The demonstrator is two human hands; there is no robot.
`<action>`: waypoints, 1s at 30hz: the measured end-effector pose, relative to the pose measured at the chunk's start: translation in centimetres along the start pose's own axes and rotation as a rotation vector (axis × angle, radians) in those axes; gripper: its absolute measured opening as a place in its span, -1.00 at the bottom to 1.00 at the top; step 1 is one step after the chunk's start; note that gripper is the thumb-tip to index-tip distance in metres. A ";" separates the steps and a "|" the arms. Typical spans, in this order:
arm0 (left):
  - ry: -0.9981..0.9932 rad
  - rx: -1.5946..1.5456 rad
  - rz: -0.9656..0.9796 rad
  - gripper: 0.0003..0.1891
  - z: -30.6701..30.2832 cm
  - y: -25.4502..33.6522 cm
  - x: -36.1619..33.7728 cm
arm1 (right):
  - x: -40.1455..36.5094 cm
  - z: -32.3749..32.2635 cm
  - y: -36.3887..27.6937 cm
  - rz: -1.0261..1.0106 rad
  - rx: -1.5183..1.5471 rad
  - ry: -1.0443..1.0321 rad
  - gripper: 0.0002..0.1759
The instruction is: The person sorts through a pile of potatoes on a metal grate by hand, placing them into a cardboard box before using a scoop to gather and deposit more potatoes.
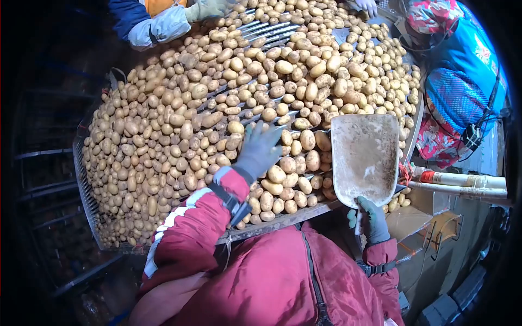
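Observation:
My left hand (pixel 260 149), in a grey glove, lies over the potatoes (pixel 163 136) near the front of the heap, fingers stretched out and spread. Nothing shows in its grasp. At the front right, my right hand (pixel 372 220), gloved as well, is wrapped round the handle of a wide, shallow scoop (pixel 365 157). The scoop is whitish with brown dirt stains, and no potatoes are in it. Its blade hangs over the right part of the heap and hides the potatoes beneath. Metal bars (pixel 266 32) show through gaps between the potatoes.
Another person's gloved hand (pixel 209 8) is at the far left edge of the heap; a second glove (pixel 367 5) shows at the top right. A person in blue and patterned red (pixel 462 81) stands to the right. White pipes (pixel 462 182) jut out at the right, above cardboard (pixel 408 223).

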State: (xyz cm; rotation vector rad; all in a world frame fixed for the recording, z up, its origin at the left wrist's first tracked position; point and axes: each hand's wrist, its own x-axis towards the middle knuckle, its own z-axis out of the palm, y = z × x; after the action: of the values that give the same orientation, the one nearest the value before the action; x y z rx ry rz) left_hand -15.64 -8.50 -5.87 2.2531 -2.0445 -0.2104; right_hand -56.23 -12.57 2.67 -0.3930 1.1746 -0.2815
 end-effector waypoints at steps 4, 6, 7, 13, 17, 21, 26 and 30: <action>0.024 -0.406 0.110 -0.56 -1.6 1.9 -4.5 | -0.2 0.5 0.4 0.003 -0.010 0.051 -0.65; 0.054 -0.353 0.125 -0.62 -2.5 1.4 -3.1 | 0.1 0.6 1.1 -0.115 -0.010 0.155 -0.65; 0.090 -0.308 0.135 -0.68 -3.3 1.2 -1.7 | 0.3 0.2 1.5 -0.110 -0.004 0.153 -0.65; 0.044 -0.311 0.115 -0.73 1.2 0.2 6.5 | 0.2 -1.6 1.4 -0.135 -0.020 0.130 -0.62; 0.061 0.018 0.104 -0.73 1.4 1.0 7.8 | -1.6 -1.3 0.4 -0.069 -0.112 0.120 -0.62; 0.084 0.017 0.147 -0.79 5.8 -2.2 7.6 | -1.9 -2.2 0.4 -0.038 -0.200 0.092 -0.62; -0.378 -0.885 -0.310 -0.76 -9.8 2.9 7.7 | -2.5 -1.3 -0.1 -0.004 -0.182 0.082 -0.66; -0.149 -0.763 -0.151 -0.64 -10.0 5.1 6.1 | -1.9 -1.0 0.1 -0.021 -0.142 0.085 -0.67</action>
State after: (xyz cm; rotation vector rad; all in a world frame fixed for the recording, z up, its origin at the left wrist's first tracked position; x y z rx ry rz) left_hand -18.48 -15.37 4.56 1.9154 -1.4642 -0.9990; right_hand -57.87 -11.86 3.84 -0.5220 1.2788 -0.2361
